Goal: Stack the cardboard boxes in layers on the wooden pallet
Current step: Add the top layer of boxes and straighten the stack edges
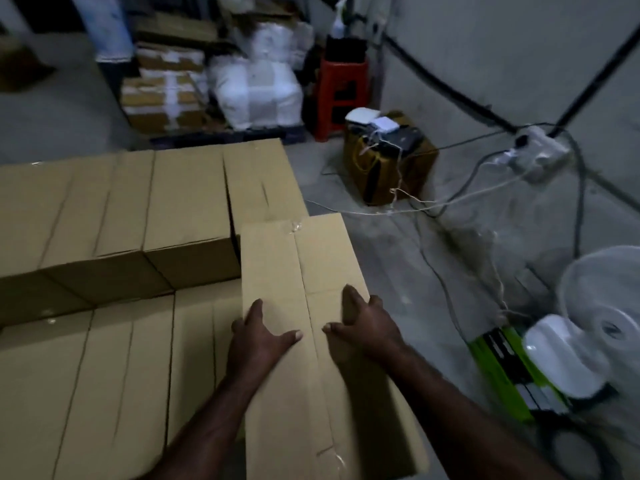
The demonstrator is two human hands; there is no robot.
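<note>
A person's left hand (261, 336) and right hand (363, 327) are pressing flat, fingers (257, 308) splayed apart, on a long cardboard box (277, 258) lying at the right edge of the stacked cardboard boxes (138, 202), beside the upper layer.

Both hands, the left hand (258, 336) and right hand (363, 323), pressed flat on a long cardboard box (311, 258) at the edge of the stacked boxes (138, 202).
</note>
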